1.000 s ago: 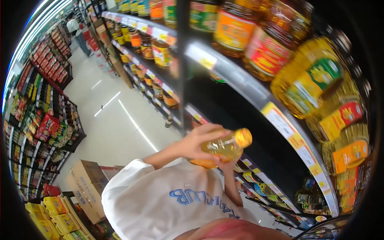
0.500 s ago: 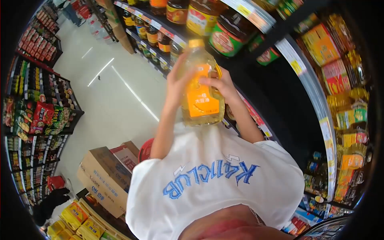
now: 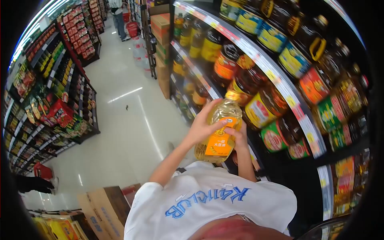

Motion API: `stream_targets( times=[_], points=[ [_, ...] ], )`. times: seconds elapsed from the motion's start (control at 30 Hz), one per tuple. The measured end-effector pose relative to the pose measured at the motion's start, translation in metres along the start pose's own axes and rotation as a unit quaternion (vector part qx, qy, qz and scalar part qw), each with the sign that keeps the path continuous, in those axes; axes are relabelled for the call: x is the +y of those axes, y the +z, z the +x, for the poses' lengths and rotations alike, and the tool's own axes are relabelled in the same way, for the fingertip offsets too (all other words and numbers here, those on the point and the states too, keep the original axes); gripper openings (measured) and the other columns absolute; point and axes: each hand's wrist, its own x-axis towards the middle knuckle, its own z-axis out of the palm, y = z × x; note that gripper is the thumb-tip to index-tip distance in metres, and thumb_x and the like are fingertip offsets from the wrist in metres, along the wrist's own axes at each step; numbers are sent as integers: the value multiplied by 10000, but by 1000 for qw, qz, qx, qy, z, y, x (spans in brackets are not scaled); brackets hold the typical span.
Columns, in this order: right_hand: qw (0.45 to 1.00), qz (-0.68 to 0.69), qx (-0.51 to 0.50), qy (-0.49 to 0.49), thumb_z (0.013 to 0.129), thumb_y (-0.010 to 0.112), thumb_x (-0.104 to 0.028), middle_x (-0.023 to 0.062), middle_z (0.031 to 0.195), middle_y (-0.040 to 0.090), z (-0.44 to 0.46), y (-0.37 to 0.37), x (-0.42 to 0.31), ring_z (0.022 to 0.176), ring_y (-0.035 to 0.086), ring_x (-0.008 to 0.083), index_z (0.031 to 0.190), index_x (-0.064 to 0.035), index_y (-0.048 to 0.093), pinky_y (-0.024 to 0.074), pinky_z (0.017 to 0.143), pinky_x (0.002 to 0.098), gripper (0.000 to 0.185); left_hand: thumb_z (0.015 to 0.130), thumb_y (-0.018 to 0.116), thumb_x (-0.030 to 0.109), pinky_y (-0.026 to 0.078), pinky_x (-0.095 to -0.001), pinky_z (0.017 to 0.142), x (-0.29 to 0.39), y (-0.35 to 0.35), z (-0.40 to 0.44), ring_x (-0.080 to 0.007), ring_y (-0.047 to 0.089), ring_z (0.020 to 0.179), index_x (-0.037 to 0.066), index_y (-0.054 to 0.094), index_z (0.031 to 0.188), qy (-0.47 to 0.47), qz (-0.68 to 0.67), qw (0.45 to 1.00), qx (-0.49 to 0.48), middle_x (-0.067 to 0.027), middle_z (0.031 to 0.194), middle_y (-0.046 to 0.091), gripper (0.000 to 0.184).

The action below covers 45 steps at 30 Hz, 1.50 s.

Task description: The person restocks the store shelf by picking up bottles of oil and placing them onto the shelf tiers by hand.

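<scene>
A clear plastic bottle of pale yellow cooking oil (image 3: 219, 146), with an orange label and a yellow cap, is held tilted in front of my chest. My left hand (image 3: 203, 127) wraps round its left side, thumb lying across the label. On the other side my right hand (image 3: 241, 138) grips the bottle, its thumb also on the label; the remaining right fingers are mostly hidden behind it. The cap end points up and right, close to the shelved oil bottles (image 3: 262, 108).
Shelves with a price-tag rail (image 3: 256, 46) curve along the right, stacked with dark oil bottles (image 3: 294, 58). Cardboard boxes (image 3: 103, 212) stand at lower left. The aisle floor (image 3: 116, 112) runs up the left, past packaged goods (image 3: 60, 114); a person (image 3: 119, 20) stands far off.
The view has swung up and toward the shelves. The oil bottle, held in both hands, has gone from upright to tilted, its cap leaning right toward the shelf. Both hands keep hold.
</scene>
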Motion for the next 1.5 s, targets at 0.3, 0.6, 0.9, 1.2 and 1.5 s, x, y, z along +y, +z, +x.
stream_targets(
  times=[0.3,0.6,0.9,1.2,1.5],
  points=[
    [936,-214,-107,-257,590,931,-275,116,1189,674,239,121,-22,1085,645,173,1332,38,548,490,986,339,892,662,932,334,435,-407,1076,43,-190,167,-335,570,1259,-34,427,1421,130,168,977,-7,-216,1363,560,984],
    [756,-370,-117,-527,600,947,-273,96,1230,675,401,215,-148,1119,643,173,1409,-29,518,504,987,344,948,592,977,321,529,-352,945,108,-281,362,-220,657,1082,-61,519,1317,451,85,888,21,-143,1189,653,939],
    [514,-616,324,-501,820,820,-283,213,1447,513,454,235,-168,1334,511,337,1435,-13,466,409,1103,411,759,683,932,256,533,-327,904,125,-249,595,-184,657,1046,-74,568,1256,451,-59,885,-95,-143,1161,686,755],
    [624,-539,478,-304,828,726,-37,152,1410,539,309,246,-19,1240,575,266,1388,-8,510,459,1034,378,602,708,904,393,547,-310,905,42,-191,713,-218,683,1060,-112,546,1309,311,-52,923,-219,-183,1196,679,863],
    [742,-123,632,-189,944,670,-64,100,1197,656,321,232,134,1022,627,155,1287,3,573,499,883,298,363,907,710,482,496,-324,953,46,-183,725,-220,621,1135,-77,525,1342,185,-184,908,-329,-186,1249,644,732]
  ],
)
